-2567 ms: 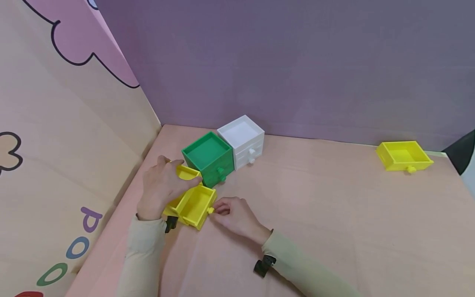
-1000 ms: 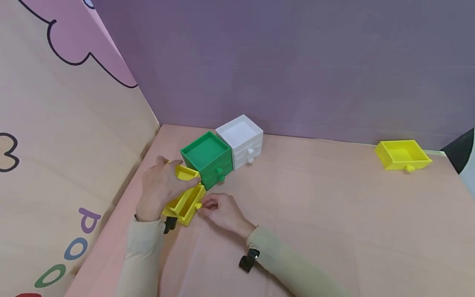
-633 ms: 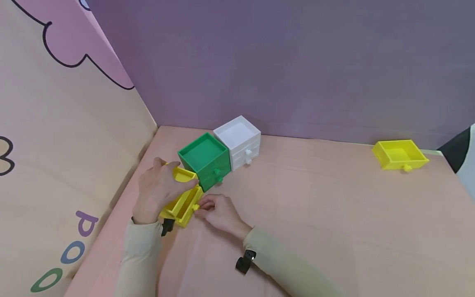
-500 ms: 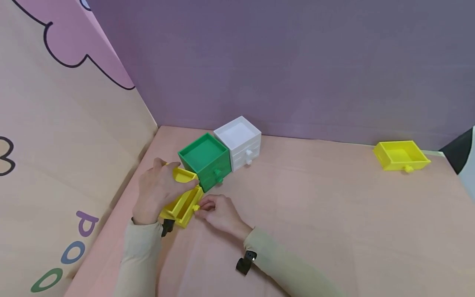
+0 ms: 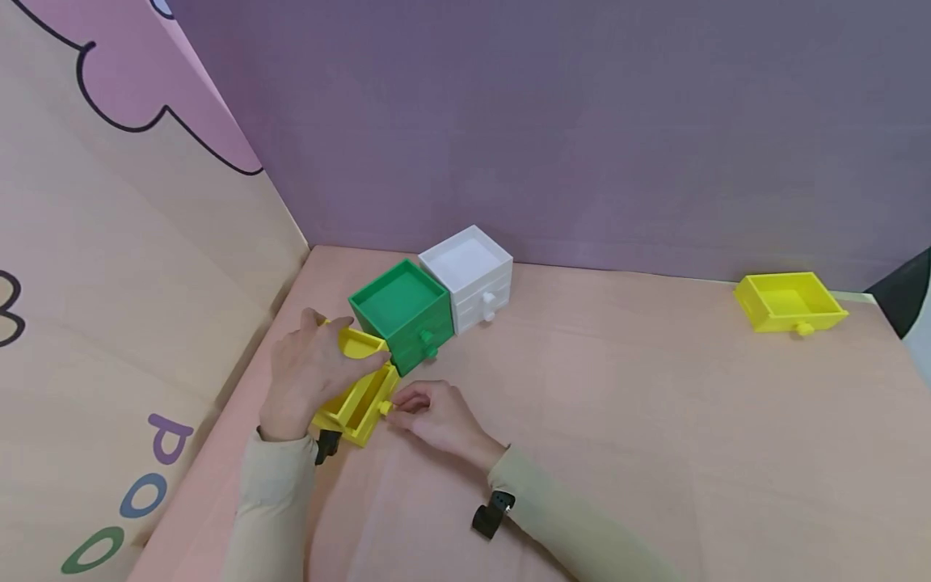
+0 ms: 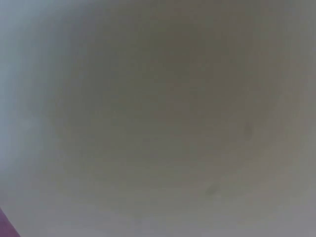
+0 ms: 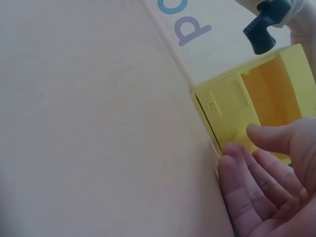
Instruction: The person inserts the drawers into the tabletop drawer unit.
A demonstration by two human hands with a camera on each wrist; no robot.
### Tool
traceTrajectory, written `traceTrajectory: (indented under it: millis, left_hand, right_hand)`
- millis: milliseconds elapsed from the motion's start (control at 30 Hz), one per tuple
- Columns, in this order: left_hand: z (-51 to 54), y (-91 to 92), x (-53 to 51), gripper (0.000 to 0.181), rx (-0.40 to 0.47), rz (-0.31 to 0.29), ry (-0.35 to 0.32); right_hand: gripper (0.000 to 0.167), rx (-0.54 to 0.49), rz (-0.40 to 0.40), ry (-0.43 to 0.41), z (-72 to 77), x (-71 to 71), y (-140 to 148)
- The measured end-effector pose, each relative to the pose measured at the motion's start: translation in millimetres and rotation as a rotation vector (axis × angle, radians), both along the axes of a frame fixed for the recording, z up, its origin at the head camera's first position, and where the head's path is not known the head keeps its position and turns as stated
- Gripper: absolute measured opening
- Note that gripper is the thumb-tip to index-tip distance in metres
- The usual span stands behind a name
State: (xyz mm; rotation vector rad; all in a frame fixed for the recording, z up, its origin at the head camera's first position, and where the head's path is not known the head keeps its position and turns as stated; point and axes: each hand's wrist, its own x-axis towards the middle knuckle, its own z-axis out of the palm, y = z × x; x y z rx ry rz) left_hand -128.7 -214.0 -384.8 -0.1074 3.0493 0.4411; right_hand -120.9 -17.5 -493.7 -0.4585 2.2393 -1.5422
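Note:
In the head view my left hand (image 5: 305,368) grips a small yellow drawer cabinet (image 5: 361,343) from above, thumb on its near right side. The cabinet's lower drawer (image 5: 374,402) stands slightly out, a narrow strip of its inside showing. My right hand (image 5: 442,420) is beside the drawer's round knob (image 5: 386,408), fingers loosely bent. In the right wrist view its thumb (image 7: 269,137) and fingertips stand apart in front of the yellow drawer front (image 7: 222,106), above which an opening shows. The left wrist view is a blur.
A green drawer cabinet (image 5: 402,311) touches the yellow one's far side, with a white drawer cabinet (image 5: 468,271) behind it. Far right on the pink tabletop (image 5: 618,420) lies a loose yellow drawer (image 5: 790,303). Walls (image 5: 553,137) stand at the back and left.
The right hand has pushed the lower yellow drawer leftward into the cabinet, then drawn its fingers slightly off the knob. My left hand has kept its grip.

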Motion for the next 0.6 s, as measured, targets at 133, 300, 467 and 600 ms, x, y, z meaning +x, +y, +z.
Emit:
traceTrajectory:
  millis: [133,300,467,600]
  left_hand:
    - [0.2,-0.1,0.3,0.082,-0.020,-0.007,-0.014]
    - [-1.8,-2.3,2.3,0.083,-0.031,-0.015,-0.001]
    - [-6.1,-5.0,4.9,0.084,-0.041,-0.014,0.021]
    - [-8.1,-5.9,5.3,0.083,-0.045,-0.015,0.036]
  right_hand:
    - [0.014,-0.010,-0.001,0.001,3.2,1.9,7]
    - [0.019,-0.022,-0.009,-0.026,1.9,3.0,19]
    - [0.019,-0.057,-0.021,-0.087,-0.7,3.1,35]
    - [0.016,-0.067,-0.051,-0.096,0.0,1.6,49]
